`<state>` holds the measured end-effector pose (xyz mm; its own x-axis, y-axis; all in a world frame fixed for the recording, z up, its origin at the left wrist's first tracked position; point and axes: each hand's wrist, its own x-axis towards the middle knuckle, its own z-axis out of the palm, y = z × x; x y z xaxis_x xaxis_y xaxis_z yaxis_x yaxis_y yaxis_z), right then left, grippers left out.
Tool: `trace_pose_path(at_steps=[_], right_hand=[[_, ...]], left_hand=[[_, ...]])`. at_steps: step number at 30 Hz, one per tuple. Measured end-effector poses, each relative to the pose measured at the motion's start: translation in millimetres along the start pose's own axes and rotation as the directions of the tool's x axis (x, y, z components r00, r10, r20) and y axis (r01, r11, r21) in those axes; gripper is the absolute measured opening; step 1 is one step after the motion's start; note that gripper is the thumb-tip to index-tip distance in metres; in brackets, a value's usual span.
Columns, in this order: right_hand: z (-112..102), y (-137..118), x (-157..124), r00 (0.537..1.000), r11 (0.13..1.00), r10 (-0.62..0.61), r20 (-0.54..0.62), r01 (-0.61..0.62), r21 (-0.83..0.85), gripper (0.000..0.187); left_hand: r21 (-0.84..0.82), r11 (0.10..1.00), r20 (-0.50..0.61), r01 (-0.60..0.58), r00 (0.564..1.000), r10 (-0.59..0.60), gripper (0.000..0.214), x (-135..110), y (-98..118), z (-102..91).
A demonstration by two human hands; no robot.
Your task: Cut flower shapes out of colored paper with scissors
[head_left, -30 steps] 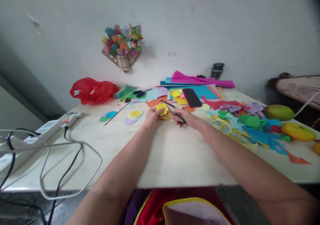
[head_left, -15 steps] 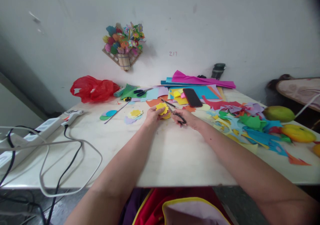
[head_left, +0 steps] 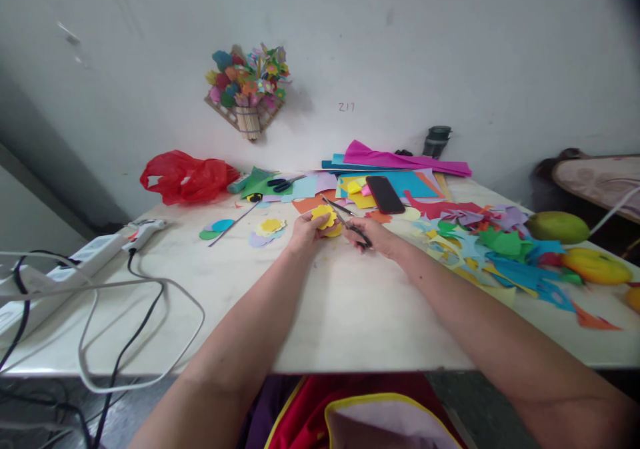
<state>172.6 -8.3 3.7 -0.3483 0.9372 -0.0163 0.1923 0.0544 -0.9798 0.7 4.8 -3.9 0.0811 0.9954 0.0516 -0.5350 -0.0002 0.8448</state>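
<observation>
Pinched between the fingers of my left hand (head_left: 305, 230) is a yellow paper flower (head_left: 324, 216) with a scalloped edge, held just above the table. More yellow paper shows below it. My right hand (head_left: 374, 234) is closed around the dark handles of a pair of scissors (head_left: 361, 237), whose blades point up and left at the flower's right edge. Whether the blades touch the paper is too small to tell. A dark pen-like stick (head_left: 339, 206) lies just behind the flower. To the left rest another yellow flower (head_left: 273, 226) and pale paper pieces.
Paper scraps (head_left: 505, 242) and fruit (head_left: 597, 265) cover the right side. A phone (head_left: 385, 194) lies on coloured sheets at the back. A red plastic bag (head_left: 187, 177) and second scissors (head_left: 281, 185) are back left. A power strip (head_left: 90, 262) with cables occupies the left edge.
</observation>
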Motion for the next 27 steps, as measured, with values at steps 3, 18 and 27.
trace_pose_path(at_steps=[3, 18, 27], right_hand=[[-0.6, 3.8, 2.4, 1.0, 1.0, -0.01, -0.004, 0.011, 0.01, 0.025], [-0.6, 0.5, 0.9, 1.0, 1.0, 0.0, -0.002, 0.0, -0.006, 0.025], [-0.2, 2.9, 3.2, 1.0, 1.0, -0.018, -0.013, 0.017, -0.017, 0.029]], left_hand=[[-0.01, 1.0, -0.006, -0.004, 1.0, 0.004, 0.021, 0.5, -0.5, -0.4], [-0.002, 1.0, -0.032, 0.002, 1.0, -0.002, 0.023, 1.3, -0.7, -0.6], [-0.013, 1.0, -0.035, 0.002, 0.999, -0.002, 0.021, 1.3, -1.1, -0.4]])
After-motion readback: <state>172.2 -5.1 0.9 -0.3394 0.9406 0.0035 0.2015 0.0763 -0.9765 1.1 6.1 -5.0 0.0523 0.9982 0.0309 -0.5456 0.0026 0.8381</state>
